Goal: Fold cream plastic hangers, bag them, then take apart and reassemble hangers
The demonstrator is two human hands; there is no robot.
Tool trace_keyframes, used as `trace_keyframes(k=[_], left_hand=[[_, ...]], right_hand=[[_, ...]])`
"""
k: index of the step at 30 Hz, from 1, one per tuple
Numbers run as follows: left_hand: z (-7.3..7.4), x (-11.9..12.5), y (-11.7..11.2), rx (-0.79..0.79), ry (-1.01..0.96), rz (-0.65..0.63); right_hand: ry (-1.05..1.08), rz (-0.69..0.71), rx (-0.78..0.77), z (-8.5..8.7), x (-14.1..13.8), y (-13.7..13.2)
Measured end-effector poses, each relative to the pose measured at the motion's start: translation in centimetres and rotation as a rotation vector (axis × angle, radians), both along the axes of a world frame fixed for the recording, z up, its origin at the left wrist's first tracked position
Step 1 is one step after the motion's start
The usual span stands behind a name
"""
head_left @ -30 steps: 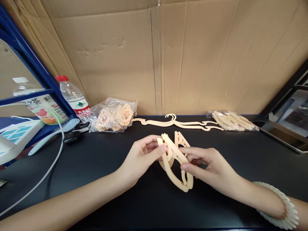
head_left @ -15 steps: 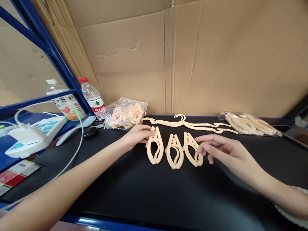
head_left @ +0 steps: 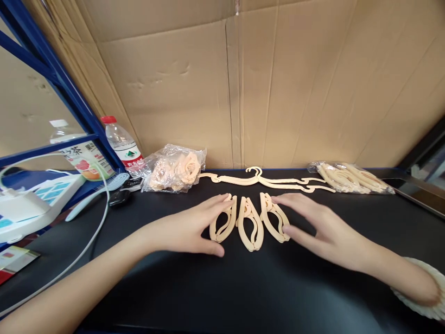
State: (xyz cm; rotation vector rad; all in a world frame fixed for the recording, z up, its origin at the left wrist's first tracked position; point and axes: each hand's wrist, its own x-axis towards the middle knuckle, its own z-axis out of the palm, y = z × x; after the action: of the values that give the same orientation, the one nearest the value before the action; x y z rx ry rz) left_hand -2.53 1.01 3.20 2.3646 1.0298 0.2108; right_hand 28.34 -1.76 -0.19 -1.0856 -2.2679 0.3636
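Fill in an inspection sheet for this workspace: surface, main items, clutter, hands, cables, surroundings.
Surface: black tabletop, bearing hangers and bags.
Main items: three folded hangers side by side; unfolded hangers behind them.
Clutter: left bag, right bag, red-capped bottle.
Hands: left hand open over the left folded hanger; right hand open, fingertips by the right folded hanger; contact unclear for both.
Cables: white cable curving along the left side.
Surroundings: cardboard wall behind, blue frame at left.

Held bunched a second ago, three folded hangers (head_left: 242,227) now lie spread on the black table (head_left: 243,287); the left hand (head_left: 189,227) has released its pinch and opened over the left hanger (head_left: 232,222), the right hand (head_left: 330,232) has uncurled, seemingly touching the right hanger (head_left: 268,223).
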Motion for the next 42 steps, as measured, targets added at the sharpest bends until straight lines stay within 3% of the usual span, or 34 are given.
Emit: trace_keyframes(k=[4, 7, 18, 34, 38, 42], left_hand=[[-0.7, 1.6, -2.7, 0.065, 0.160, -0.042], [-1.6, 2.8, -3.9, 0.145, 0.173, -0.088], [-3.4, 3.5, -3.2, 0.262, 0.183, -0.114], [-3.9, 4.2, -2.2, 0.252, 0.168, -0.116], [-4.3, 4.6, -1.6, 0.227, 0.097, -0.065], [-4.7, 4.4, -0.9, 0.179, -0.181, 0.065]], right_hand=[[-0.349, 0.146, -0.009, -0.8, -0.9, -1.2], [-0.451, 0.194, -0.091, -1.1, -1.5, -1.9], [-0.428, 0.112, -0.119, -1.8, -1.8, -1.9], [-0.431, 0.042, -0.088, -1.9, -2.1, -2.0], [-0.458, 0.024, -0.085, -2.0, -2.0, -1.6], [-0.477, 0.011, -0.096, -1.9, -1.9, -1.2]])
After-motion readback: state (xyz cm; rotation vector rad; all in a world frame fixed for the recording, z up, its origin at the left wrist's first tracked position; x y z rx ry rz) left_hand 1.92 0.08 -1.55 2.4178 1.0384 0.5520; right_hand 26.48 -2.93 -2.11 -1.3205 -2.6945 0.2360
